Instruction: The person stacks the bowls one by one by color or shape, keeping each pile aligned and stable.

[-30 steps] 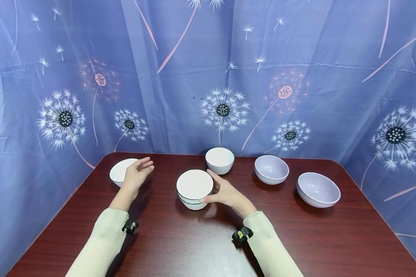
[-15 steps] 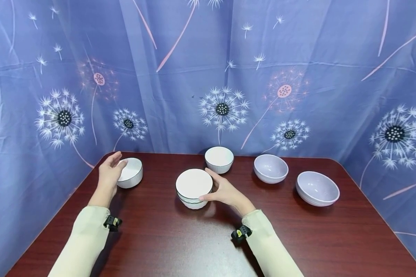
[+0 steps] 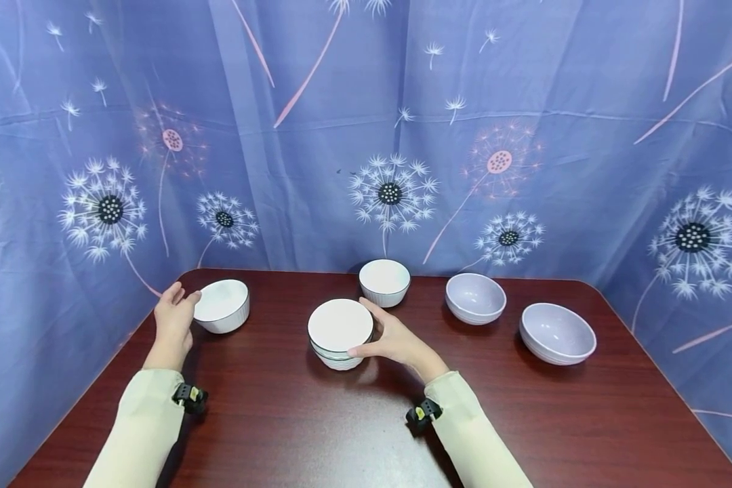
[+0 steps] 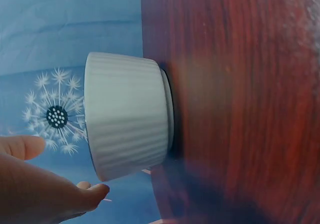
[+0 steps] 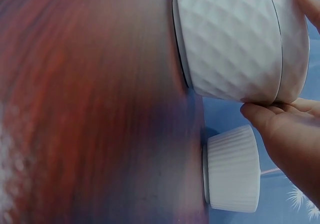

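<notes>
A white ribbed bowl (image 3: 223,313) stands upright at the back left of the table. My left hand (image 3: 173,325) is at its left side with thumb and fingers spread; in the left wrist view the fingertips (image 4: 95,194) look just apart from the rim. Near the middle stand nested white bowls (image 3: 340,332), the lower one with a diamond-pattern wall (image 5: 230,38). With thumb and fingers my right hand (image 3: 396,339) holds the right side of the upper bowl. Part of that grip is hidden behind the bowls.
Another white ribbed bowl (image 3: 385,288) stands behind the stack, close to the right fingers. Two pale lilac bowls, one (image 3: 476,301) at the back and a larger one (image 3: 558,335), stand to the right on the brown table (image 3: 317,434). A blue dandelion-print curtain (image 3: 317,169) hangs behind.
My left hand has moved left, from over the left bowl's right part to beside its left side, uncovering it. The right hand stays on the stacked bowls.
</notes>
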### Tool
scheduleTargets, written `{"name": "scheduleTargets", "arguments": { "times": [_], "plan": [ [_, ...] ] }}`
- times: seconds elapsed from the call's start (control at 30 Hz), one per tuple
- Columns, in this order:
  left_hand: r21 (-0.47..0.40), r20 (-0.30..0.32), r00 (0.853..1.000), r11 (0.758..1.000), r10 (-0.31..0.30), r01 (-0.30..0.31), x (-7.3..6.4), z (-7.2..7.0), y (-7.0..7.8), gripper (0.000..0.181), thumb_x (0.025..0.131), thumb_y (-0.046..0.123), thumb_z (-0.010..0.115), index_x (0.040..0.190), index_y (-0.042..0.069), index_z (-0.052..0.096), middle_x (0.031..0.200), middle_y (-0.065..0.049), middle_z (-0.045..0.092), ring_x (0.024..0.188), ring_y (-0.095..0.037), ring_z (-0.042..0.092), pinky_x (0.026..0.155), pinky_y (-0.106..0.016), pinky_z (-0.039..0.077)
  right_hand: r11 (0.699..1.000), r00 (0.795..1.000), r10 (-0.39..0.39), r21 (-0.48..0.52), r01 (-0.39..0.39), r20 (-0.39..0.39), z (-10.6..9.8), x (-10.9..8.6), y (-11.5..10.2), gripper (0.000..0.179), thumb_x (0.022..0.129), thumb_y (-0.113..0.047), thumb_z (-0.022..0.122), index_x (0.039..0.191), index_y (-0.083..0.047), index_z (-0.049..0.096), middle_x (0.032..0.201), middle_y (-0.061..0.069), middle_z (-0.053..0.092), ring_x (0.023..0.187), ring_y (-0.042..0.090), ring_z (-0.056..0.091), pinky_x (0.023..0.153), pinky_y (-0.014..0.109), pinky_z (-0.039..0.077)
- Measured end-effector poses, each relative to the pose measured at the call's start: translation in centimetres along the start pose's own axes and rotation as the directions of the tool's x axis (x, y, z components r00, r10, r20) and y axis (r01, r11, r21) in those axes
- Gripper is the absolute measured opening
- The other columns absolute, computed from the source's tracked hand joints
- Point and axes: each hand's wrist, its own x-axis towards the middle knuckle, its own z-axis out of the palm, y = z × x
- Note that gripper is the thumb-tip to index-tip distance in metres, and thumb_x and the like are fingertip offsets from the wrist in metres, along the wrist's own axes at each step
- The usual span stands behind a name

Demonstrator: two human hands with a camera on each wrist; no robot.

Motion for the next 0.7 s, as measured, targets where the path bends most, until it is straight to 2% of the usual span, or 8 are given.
{"name": "scheduleTargets", "arguments": {
  "times": [0.13, 0.2, 0.27, 0.37, 0.43, 0.5, 0.6, 0.7],
  "plan": [
    [-0.032, 0.006, 0.998, 0.998, -0.059, 0.059, 0.0, -0.3, -0.2, 0.066, 0.096, 0.005, 0.047, 0.153, 0.001, 0.013, 0.157, -0.021, 0.015, 0.143, -0.025, 0.018, 0.115, -0.022, 0.021, 1.0, 1.0, -0.013, -0.001, 0.013, 0.003, 0.0, 0.0, 0.0, 0.1, 0.076, -0.006, 0.079, 0.152, 0.001, 0.014, 0.148, 0.021, 0.035, 0.124, 0.027, 0.048, 0.1, 0.038, 0.046],
    [-0.036, 0.004, 0.996, 0.995, -0.09, 0.09, 0.0, -0.4, -0.3, 0.067, 0.096, 0.006, 0.047, 0.153, 0.001, 0.012, 0.157, -0.02, 0.015, 0.138, -0.023, 0.027, 0.109, -0.018, 0.031, 1.0, 1.0, -0.011, -0.001, 0.011, 0.002, 0.1, 0.0, -0.1, 0.1, 0.076, -0.006, 0.079, 0.152, 0.001, 0.015, 0.148, 0.021, 0.035, 0.125, 0.027, 0.048, 0.101, 0.039, 0.045],
    [-0.052, 0.02, 0.992, 0.991, -0.125, 0.126, 0.0, -0.5, -0.4, 0.069, 0.096, 0.007, 0.046, 0.154, 0.003, 0.009, 0.157, -0.019, 0.013, 0.135, -0.02, 0.03, 0.108, -0.02, 0.034, 1.0, 1.0, -0.012, -0.002, 0.012, 0.001, 0.1, -0.1, -0.2, 0.1, 0.076, -0.007, 0.079, 0.152, 0.0, 0.015, 0.149, 0.021, 0.034, 0.125, 0.027, 0.047, 0.101, 0.04, 0.045],
    [-0.07, 0.046, 0.984, 0.982, -0.171, 0.174, 0.0, -0.6, -0.7, 0.07, 0.096, 0.008, 0.045, 0.154, 0.004, 0.005, 0.158, -0.018, 0.011, 0.134, -0.02, 0.031, 0.11, -0.03, 0.035, 1.0, 1.0, -0.012, -0.006, 0.012, 0.002, 0.1, -0.1, -0.3, 0.099, 0.076, -0.007, 0.079, 0.152, -0.001, 0.016, 0.15, 0.02, 0.034, 0.126, 0.028, 0.047, 0.101, 0.04, 0.045],
    [-0.089, 0.069, 0.979, 0.976, -0.191, 0.197, 0.0, -0.6, -0.8, 0.071, 0.096, 0.007, 0.044, 0.154, 0.004, 0.002, 0.157, -0.019, 0.008, 0.138, -0.022, 0.025, 0.114, -0.041, 0.028, 1.0, 1.0, -0.01, -0.007, 0.011, 0.004, 0.1, -0.1, -0.4, 0.099, 0.076, -0.007, 0.079, 0.153, -0.001, 0.016, 0.15, 0.02, 0.033, 0.126, 0.028, 0.047, 0.102, 0.04, 0.045],
    [-0.093, 0.076, 0.975, 0.973, -0.207, 0.213, 0.0, -0.6, -1.0, 0.071, 0.096, 0.006, 0.042, 0.154, 0.003, 0.001, 0.157, -0.021, 0.007, 0.139, -0.025, 0.023, 0.114, -0.047, 0.026, 1.0, 1.0, -0.01, -0.008, 0.01, 0.005, 0.1, -0.1, -0.4, 0.099, 0.076, -0.007, 0.079, 0.153, -0.001, 0.015, 0.15, 0.02, 0.033, 0.126, 0.028, 0.047, 0.102, 0.04, 0.045],
    [-0.101, 0.097, 0.97, 0.968, -0.221, 0.23, -0.1, -0.5, -1.3, 0.071, 0.096, 0.005, 0.041, 0.153, 0.001, -0.002, 0.156, -0.021, 0.005, 0.139, -0.028, 0.022, 0.113, -0.051, 0.026, 1.0, 1.0, -0.008, -0.008, 0.008, 0.004, 0.1, -0.1, -0.4, 0.099, 0.077, -0.007, 0.079, 0.153, -0.001, 0.015, 0.15, 0.02, 0.033, 0.126, 0.028, 0.046, 0.102, 0.041, 0.045],
    [-0.112, 0.112, 0.965, 0.962, -0.238, 0.25, -0.2, -0.6, -1.6, 0.071, 0.095, 0.005, 0.039, 0.152, -0.001, -0.003, 0.154, -0.022, 0.01, 0.136, -0.028, 0.025, 0.112, -0.053, 0.027, 1.0, 1.0, -0.001, -0.009, 0.001, 0.005, 0.1, -0.1, -0.3, 0.1, 0.077, -0.008, 0.079, 0.153, -0.001, 0.015, 0.15, 0.02, 0.032, 0.127, 0.028, 0.046, 0.102, 0.04, 0.045]
  ]
}}
